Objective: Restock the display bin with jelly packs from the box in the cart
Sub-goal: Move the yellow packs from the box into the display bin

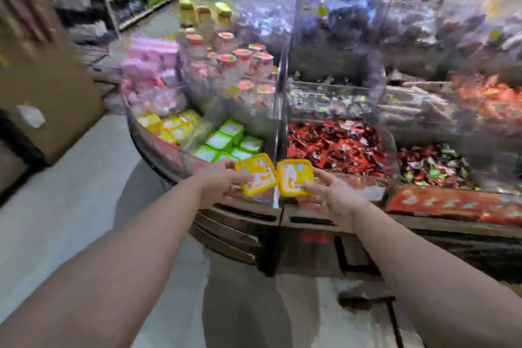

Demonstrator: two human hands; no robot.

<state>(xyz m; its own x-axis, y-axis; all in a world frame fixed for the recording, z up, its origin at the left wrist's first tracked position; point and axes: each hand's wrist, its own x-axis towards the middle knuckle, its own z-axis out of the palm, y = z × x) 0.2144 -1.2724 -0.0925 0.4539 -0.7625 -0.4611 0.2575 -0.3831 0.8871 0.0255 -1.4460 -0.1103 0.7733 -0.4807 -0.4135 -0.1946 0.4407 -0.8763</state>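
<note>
Both hands, the left hand point(219, 181) and right hand point(329, 192), pinch one yellow jelly pack each, left pack point(255, 174) and right pack point(295, 177), by the rim; they look light, stiff and a little slippery.

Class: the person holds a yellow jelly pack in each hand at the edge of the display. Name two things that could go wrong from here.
1. Both yellow packs, in the left hand and right hand, hover over the clear divider; one might drop among the red sweets instead.
2. The nearest bin section holds green packs; the yellow stock lies farther left, so colours could get mixed.
</note>
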